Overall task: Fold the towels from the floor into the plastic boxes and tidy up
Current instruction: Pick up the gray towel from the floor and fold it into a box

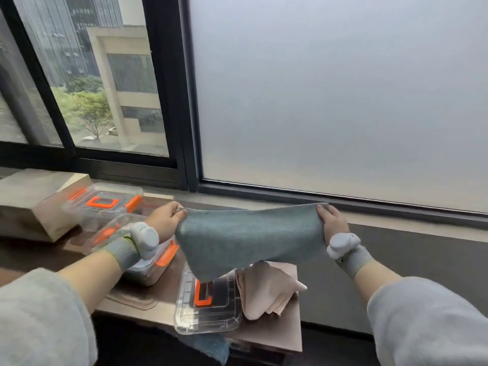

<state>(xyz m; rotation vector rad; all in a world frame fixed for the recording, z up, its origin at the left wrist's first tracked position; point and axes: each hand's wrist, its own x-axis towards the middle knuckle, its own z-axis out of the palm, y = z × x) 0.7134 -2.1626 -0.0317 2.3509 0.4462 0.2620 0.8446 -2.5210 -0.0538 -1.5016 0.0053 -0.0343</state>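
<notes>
Left hand (165, 219): at 8 o'clock, forearm entering from 7, fingers pinching a corner of the grey-green towel (248, 239). Right hand (333, 221): at 4 o'clock, forearm from 5, pinching the opposite corner.

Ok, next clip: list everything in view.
Window: one, black-framed, straight ahead.
Table: one, dark brown, below the window.
Plastic boxes: three, clear with orange clips, on the table.
Held towel: one, grey-green, stretched in the air.
Second towel: one, pink, crumpled beside the nearest box.
Cardboard box: one, brown, table's far left.
Cloth: one, blue, below the table's near edge.
Wrist devices: two, pale grey, one per wrist.
Left hand: one, pinching the held towel's left corner.
Right hand: one, pinching its right corner.
</notes>
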